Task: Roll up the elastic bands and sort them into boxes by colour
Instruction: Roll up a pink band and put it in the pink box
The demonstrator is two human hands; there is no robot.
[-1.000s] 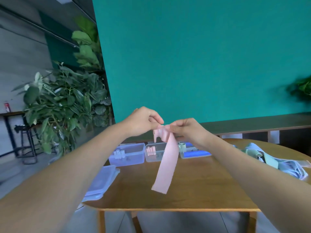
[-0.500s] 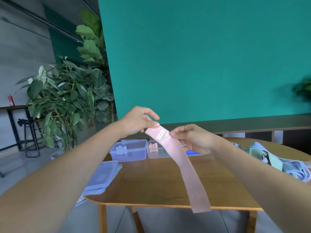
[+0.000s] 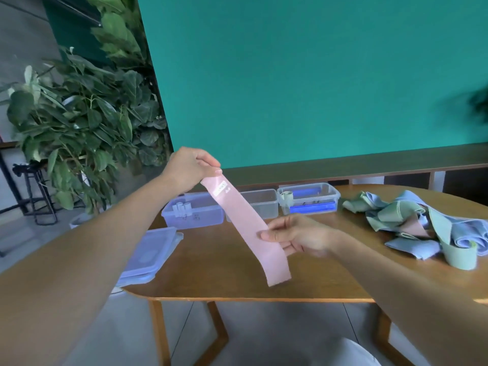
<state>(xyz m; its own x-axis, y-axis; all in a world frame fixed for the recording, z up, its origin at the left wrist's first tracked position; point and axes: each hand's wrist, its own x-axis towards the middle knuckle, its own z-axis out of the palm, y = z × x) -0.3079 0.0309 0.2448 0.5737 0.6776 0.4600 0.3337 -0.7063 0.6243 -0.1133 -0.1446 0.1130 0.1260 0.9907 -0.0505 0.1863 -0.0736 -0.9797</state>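
Note:
A flat pink elastic band (image 3: pixel 244 223) with a small white label stretches slantwise above the wooden table (image 3: pixel 219 270). My left hand (image 3: pixel 190 167) pinches its upper end. My right hand (image 3: pixel 295 236) pinches the band's right edge lower down, thumb on top. Behind stand three clear plastic boxes in a row: the left box (image 3: pixel 192 213) holds pale rolls, the middle box (image 3: pixel 264 204) is partly hidden by the band, the right box (image 3: pixel 309 198) holds a greenish roll and something blue. A heap of green, blue and pink bands (image 3: pixel 417 223) lies at the right.
Stacked clear lids (image 3: pixel 150 253) lie on the table's left edge. A large leafy plant (image 3: pixel 79 128) stands at the left, a teal wall (image 3: pixel 303 75) with a low ledge behind. A stool (image 3: pixel 34 191) stands far left.
The band has been unfolded and pulled out straight. My right hand slid from the top end down along the band, and the view tilted down.

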